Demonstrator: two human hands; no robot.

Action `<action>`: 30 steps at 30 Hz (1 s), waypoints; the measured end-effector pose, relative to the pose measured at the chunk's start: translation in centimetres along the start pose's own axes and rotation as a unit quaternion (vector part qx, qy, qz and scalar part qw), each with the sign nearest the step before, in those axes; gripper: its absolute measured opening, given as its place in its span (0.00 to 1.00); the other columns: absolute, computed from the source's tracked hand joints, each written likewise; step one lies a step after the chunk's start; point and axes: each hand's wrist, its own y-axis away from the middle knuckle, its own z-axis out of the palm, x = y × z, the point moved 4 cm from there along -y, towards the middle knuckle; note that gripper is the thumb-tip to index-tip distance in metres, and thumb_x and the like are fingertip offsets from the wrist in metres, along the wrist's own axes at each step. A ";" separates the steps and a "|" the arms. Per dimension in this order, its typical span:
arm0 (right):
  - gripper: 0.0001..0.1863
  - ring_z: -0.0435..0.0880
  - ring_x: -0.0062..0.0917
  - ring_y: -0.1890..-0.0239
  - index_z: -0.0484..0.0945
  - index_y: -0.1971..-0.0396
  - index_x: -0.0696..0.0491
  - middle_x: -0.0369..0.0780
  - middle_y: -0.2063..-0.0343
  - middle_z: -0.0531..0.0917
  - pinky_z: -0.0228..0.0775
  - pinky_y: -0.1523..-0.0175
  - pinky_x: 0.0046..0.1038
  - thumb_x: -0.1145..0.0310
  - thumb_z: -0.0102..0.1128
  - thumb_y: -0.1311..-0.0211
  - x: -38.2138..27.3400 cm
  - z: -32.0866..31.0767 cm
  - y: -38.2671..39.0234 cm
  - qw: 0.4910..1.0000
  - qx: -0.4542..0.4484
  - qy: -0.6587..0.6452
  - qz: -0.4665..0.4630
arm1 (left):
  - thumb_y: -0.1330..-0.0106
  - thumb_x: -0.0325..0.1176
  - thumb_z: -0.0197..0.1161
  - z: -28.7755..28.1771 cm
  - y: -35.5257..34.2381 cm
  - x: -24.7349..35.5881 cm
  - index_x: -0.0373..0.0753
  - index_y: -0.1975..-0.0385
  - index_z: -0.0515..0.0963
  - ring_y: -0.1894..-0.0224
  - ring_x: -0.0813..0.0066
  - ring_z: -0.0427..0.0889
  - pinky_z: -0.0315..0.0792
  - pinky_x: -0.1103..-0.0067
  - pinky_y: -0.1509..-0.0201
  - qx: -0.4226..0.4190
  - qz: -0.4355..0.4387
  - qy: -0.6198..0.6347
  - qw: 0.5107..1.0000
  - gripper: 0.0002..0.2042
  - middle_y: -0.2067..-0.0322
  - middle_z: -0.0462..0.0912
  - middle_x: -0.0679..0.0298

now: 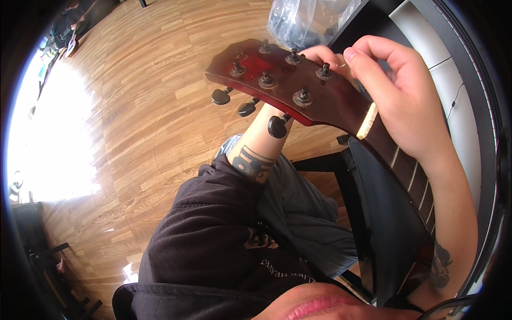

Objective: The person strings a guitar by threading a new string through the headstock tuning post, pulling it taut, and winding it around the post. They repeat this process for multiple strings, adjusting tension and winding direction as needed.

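A dark red guitar headstock point(250, 66) slants across the upper middle, with bare tuning posts on its face and black tuner knobs along its near edge. No strings lie over the pale nut point(367, 121) or the fretboard point(394, 146). My left hand point(321, 55) reaches behind the headstock; only curled fingers show beyond its far edge, and their grip is partly hidden. Above the neck, my right hand point(402, 80) is closed in a pinch beside those fingers. A short bit of thin guitar string point(342, 65) shows at the right fingertips.
Thin curved strands point(156, 146) trail over the wooden floor point(133, 90) at left. A clear plastic bag point(309, 21) lies beyond the headstock. A black-framed keyboard point(450, 26) runs along the right. Below the neck is a black stand or seat point(368, 181); dark furniture point(37, 229) stands at lower left.
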 end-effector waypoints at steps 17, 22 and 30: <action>0.19 0.62 0.07 0.77 0.72 0.81 0.57 0.24 0.83 0.66 0.53 0.72 0.20 0.67 0.54 0.26 -0.2 0.0 0.0 0.997 -0.044 0.029 0.058 | 0.30 0.51 0.62 -0.7 -0.1 0.5 0.32 0.51 0.74 0.48 0.61 0.82 0.80 0.70 0.44 -0.023 0.026 -0.061 0.998 0.25 0.51 0.77 0.52; 0.20 0.62 0.07 0.77 0.72 0.82 0.57 0.25 0.83 0.67 0.54 0.71 0.20 0.66 0.54 0.27 -0.6 0.2 -0.1 0.996 -0.058 0.029 0.056 | 0.32 0.50 0.64 -3.1 -0.3 1.6 0.34 0.49 0.72 0.41 0.60 0.76 0.76 0.69 0.40 -0.088 -0.117 -0.068 0.987 0.24 0.51 0.72 0.55; 0.20 0.61 0.08 0.77 0.69 0.83 0.57 0.25 0.84 0.65 0.53 0.72 0.21 0.68 0.53 0.28 -0.6 -0.1 0.0 0.997 -0.050 0.043 0.043 | 0.33 0.52 0.65 -0.5 -1.2 -0.8 0.33 0.50 0.71 0.44 0.63 0.75 0.75 0.73 0.43 -0.119 0.053 -0.031 0.991 0.27 0.50 0.73 0.54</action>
